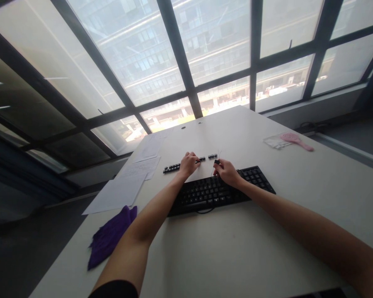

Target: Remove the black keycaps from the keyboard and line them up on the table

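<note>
A black keyboard lies on the white table, its upper rows partly behind my right hand and forearm. Beyond its back edge, loose black keycaps form a row, and a few more keycaps sit farther right. My left hand is over the row with its fingers curled down at the keycaps; whether it grips one is hidden. Just above the keyboard's back edge, my right hand pinches a small black keycap. Thin wire prongs stick out by those fingertips.
White papers and a purple cloth lie along the left side of the table. A pink hairbrush rests partly on a clear plastic bag at the right. Large windows stand behind the table.
</note>
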The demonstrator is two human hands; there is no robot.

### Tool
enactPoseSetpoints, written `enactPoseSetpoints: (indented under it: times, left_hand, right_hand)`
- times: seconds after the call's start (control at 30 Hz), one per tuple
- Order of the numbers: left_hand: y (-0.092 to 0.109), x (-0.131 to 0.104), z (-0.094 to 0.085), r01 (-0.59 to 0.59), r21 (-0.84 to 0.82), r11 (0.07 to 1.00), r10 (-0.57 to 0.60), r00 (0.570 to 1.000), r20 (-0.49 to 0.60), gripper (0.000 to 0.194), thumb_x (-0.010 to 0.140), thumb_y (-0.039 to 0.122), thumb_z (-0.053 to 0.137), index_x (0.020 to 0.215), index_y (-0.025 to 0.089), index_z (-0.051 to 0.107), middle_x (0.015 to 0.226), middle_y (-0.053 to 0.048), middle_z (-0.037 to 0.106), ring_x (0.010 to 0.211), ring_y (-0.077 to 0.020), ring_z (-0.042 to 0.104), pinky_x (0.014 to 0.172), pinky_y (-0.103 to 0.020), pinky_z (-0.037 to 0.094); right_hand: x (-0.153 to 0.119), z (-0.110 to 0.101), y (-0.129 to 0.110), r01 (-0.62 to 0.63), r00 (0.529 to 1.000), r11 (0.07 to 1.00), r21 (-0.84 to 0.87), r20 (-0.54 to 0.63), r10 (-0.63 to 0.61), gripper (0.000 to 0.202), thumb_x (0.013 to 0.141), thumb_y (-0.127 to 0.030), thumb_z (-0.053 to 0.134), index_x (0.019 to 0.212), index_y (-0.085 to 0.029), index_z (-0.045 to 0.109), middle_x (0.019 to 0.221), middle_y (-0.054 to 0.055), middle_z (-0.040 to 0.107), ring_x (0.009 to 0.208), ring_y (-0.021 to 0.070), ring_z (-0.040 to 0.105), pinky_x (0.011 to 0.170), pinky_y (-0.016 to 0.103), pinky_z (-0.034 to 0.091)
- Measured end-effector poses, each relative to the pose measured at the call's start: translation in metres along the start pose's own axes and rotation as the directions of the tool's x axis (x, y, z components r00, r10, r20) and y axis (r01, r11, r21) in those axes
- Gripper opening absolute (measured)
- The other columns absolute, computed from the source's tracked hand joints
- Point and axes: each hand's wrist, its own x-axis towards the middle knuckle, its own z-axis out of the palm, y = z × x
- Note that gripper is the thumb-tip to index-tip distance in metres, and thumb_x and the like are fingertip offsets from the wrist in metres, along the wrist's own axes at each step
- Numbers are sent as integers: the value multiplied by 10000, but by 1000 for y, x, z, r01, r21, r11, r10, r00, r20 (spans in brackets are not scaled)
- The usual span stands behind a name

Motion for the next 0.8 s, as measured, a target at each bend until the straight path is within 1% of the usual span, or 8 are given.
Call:
enactPoseSetpoints:
  times: [0.23,0.33,0.43,0.53,0.6,0.67,0.73,0.8]
  left_hand:
    - [1,-1,0,-2,-38,999,1,1000,-4,90,813,215,711,893,215,751,1018,-81,644,1043,-269,512,933,-376,476]
    - [0,-2,-2,-4,-46,999,4,1000,-10,126,805,214,721,928,212,748,1022,-84,644,1045,-272,515,933,-377,478]
    - [1,-4,-5,-2,-59,998,0,1000,-29,153,797,231,737,947,206,745,1025,-87,644,1039,-273,519,928,-379,482]
    - [6,-8,-11,10,-86,996,-16,997,-69,160,808,218,719,965,197,742,1029,-92,648,1040,-272,529,926,-382,485]
    - [13,-11,-15,28,-126,992,-39,996,-84,171,820,191,692,984,190,740,1035,-97,659,1044,-269,545,938,-387,481]
    - [26,-16,-19,43,-199,979,-60,995,-79,179,841,172,650,996,181,739,1008,-96,679,1005,-252,582,940,-385,482]
    - [43,-24,-23,40,-303,952,-61,996,-59,195,867,156,596,998,175,739,949,-80,701,907,-217,621,916,-365,494]
    - [64,-36,-27,22,-405,914,-46,998,-49,219,870,136,567,1004,175,737,913,-62,716,828,-187,635,878,-335,506]
  right_hand:
    - [1,0,2,13,1000,1000,-9,1,-13,181,910,-337,512,793,-199,527,635,23,679,503,138,592,506,242,442]
    - [1,0,2,8,1000,1000,3,-1,-8,194,903,-355,531,789,-198,527,635,27,678,502,139,591,505,245,444]
    - [2,-1,-1,-2,1000,998,70,-16,3,226,897,-386,546,777,-196,519,638,29,668,501,134,586,505,246,449]
    - [4,-4,-4,-27,996,985,168,-80,41,251,888,-411,553,770,-194,508,651,33,657,508,126,568,493,239,438]
    - [5,-7,-6,-60,987,970,236,-129,92,245,883,-414,552,784,-196,502,648,29,648,506,122,551,472,232,419]
    - [8,-11,-6,-72,982,962,262,-150,115,224,878,-398,545,790,-197,502,632,20,637,499,122,538,463,231,407]
    - [9,-14,-6,-44,990,979,199,-122,70,197,871,-360,544,768,-195,512,607,13,627,496,123,531,475,237,409]
    - [10,-17,-6,17,999,997,77,-44,-14,180,863,-315,540,733,-192,528,588,7,621,504,125,534,502,242,411]
